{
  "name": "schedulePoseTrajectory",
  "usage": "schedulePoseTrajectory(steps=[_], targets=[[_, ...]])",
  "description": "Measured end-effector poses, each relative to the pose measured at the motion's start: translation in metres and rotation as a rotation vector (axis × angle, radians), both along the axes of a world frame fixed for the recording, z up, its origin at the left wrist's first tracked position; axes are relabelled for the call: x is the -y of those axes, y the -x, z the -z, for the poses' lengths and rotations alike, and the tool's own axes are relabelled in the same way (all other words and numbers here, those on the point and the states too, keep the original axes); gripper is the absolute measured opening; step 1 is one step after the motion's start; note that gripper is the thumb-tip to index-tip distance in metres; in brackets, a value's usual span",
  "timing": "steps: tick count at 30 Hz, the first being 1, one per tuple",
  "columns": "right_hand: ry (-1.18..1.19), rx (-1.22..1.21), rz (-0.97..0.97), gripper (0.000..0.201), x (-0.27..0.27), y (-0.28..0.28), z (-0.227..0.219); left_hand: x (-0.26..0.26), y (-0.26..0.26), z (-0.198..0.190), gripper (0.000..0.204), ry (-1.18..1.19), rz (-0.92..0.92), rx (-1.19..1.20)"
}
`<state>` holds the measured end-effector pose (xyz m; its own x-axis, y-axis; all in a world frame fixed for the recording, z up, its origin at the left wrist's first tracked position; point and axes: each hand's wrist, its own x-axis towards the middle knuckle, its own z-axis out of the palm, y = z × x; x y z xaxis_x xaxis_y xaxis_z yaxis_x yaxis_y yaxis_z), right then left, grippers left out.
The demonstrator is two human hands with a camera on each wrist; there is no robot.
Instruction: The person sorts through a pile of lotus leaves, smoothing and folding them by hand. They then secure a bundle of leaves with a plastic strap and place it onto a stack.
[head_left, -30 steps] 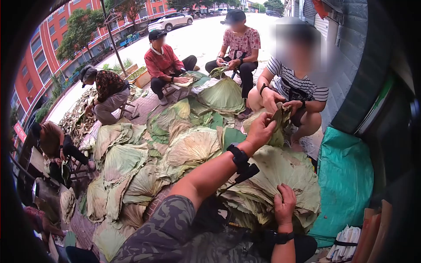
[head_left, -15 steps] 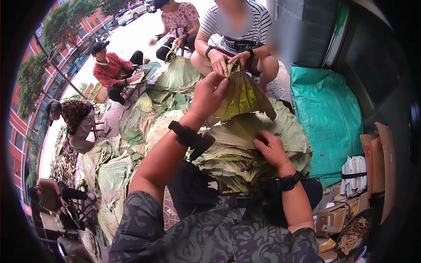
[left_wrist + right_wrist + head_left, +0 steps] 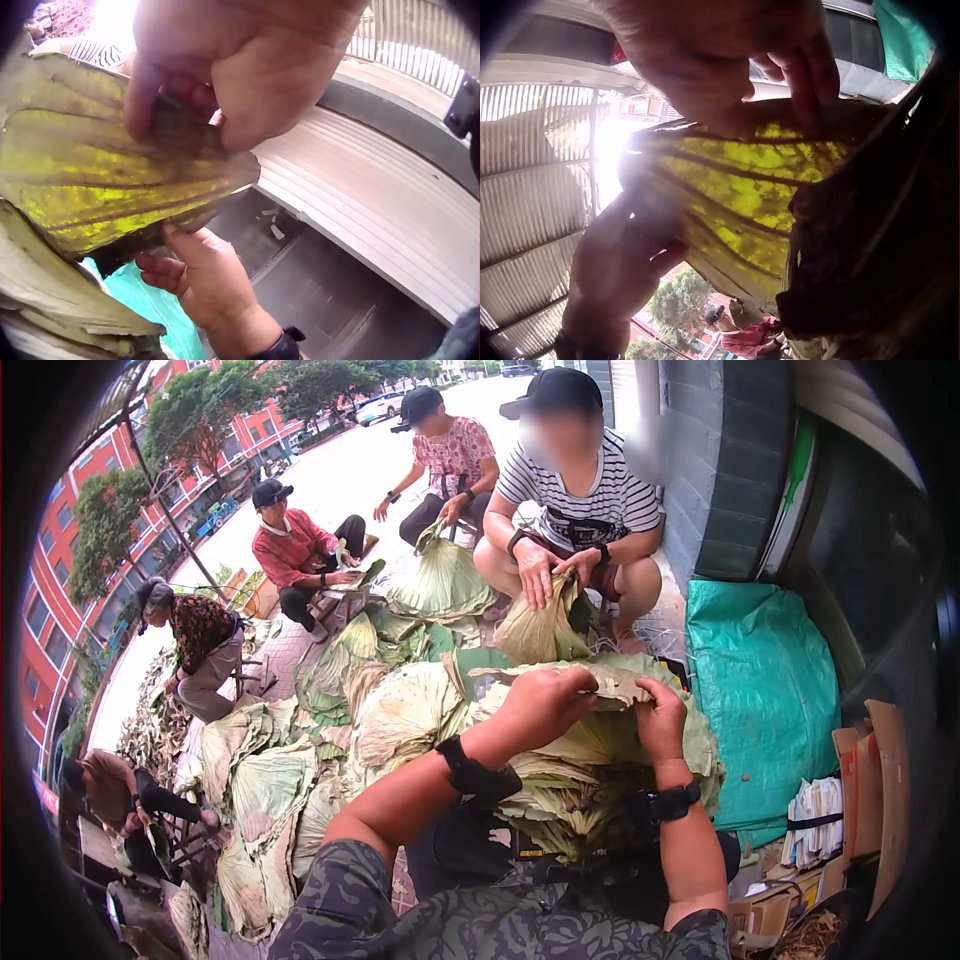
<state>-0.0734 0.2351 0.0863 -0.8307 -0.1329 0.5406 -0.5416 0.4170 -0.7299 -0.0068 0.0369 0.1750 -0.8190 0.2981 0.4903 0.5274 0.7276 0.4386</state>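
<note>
A dried, fan-shaped leaf [image 3: 82, 165] is stretched between my two hands, light showing yellow-green through it. My left hand [image 3: 545, 705] pinches its upper edge, thumb and fingers curled on it in the left wrist view. My right hand [image 3: 662, 720] grips the leaf's other side, and in the right wrist view its fingers [image 3: 810, 75] lie over the edge. Below both hands, a thick stack of similar leaves [image 3: 560, 780] rests in front of my lap. Across the stack, a crouching person in a striped shirt [image 3: 590, 500] holds a folded leaf bundle [image 3: 540, 630].
More leaf piles [image 3: 265, 790] cover the paving to the left. Several people sit around them, one in a red shirt [image 3: 290, 550]. A green tarp [image 3: 760, 700] lies at the right, with cardboard [image 3: 885, 790] and tied papers [image 3: 815, 820] beside it.
My left hand has come back from beside the striped-shirt person's hands toward my right hand. My right hand has risen off the stack and now grips the leaf.
</note>
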Motion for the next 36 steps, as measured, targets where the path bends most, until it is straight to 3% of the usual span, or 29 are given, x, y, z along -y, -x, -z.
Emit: schedulePoseTrajectory(steps=[1, 3, 6, 8, 10, 12, 16, 20, 25, 26, 28, 29, 31, 32, 34, 36], targets=[[0.028, -0.053, 0.035, 0.028, -0.001, 0.000, 0.001, -0.001, -0.002, 0.002, 0.012, -0.002, -0.001, -0.003], [0.009, -0.195, 0.104, 0.026, -0.002, 0.000, -0.004, -0.006, -0.008, 0.003, 0.016, 0.206, -0.053, -0.365], [-0.029, -0.343, 0.163, 0.027, -0.004, -0.005, -0.014, -0.016, -0.016, 0.025, 0.019, 0.224, -0.053, -0.443], [-0.104, -0.306, 0.187, 0.028, -0.011, -0.003, 0.006, -0.018, -0.016, 0.051, 0.019, 0.210, -0.023, -0.369], [-0.266, -0.182, 0.147, 0.029, -0.023, -0.002, 0.033, -0.027, -0.021, 0.075, 0.020, 0.186, -0.040, 0.045], [-0.315, -0.018, 0.096, 0.032, -0.031, -0.007, 0.057, -0.037, -0.024, 0.082, 0.019, 0.150, -0.078, 0.262], [-0.273, 0.144, 0.015, 0.032, -0.041, -0.016, 0.070, -0.037, -0.024, 0.091, 0.019, -0.022, 0.015, 0.078], [-0.242, 0.165, 0.002, 0.031, -0.041, -0.021, 0.060, -0.036, -0.029, 0.089, 0.022, -0.036, 0.060, 0.033], [-0.381, 0.023, 0.408, 0.027, -0.035, -0.037, 0.018, -0.037, -0.031, 0.098, 0.025, -0.064, 0.059, 0.021], [-0.382, 0.024, 0.407, 0.027, -0.032, -0.038, 0.012, -0.037, -0.031, 0.100, 0.026, -0.073, 0.056, 0.009], [-0.170, -0.057, 0.249, 0.026, -0.025, -0.037, 0.003, -0.038, -0.033, 0.101, 0.025, -0.082, 0.056, 0.027], [-0.166, -0.062, 0.248, 0.026, -0.017, -0.037, 0.001, -0.038, -0.033, 0.101, 0.025, -0.089, 0.059, 0.043], [-0.101, -0.073, -0.006, 0.032, -0.004, -0.040, -0.001, -0.037, -0.037, 0.100, 0.027, -0.118, 0.062, 0.075], [-0.101, -0.077, -0.011, 0.032, 0.000, -0.038, 0.012, -0.037, -0.038, 0.099, 0.028, -0.151, 0.065, 0.114], [-0.227, 0.324, -0.322, 0.038, 0.006, -0.034, 0.046, -0.030, -0.041, 0.100, 0.028, -0.252, 0.091, 0.165], [-0.227, 0.316, -0.314, 0.039, 0.003, -0.039, 0.041, -0.021, -0.044, 0.100, 0.024, -0.496, 0.030, 0.234]])
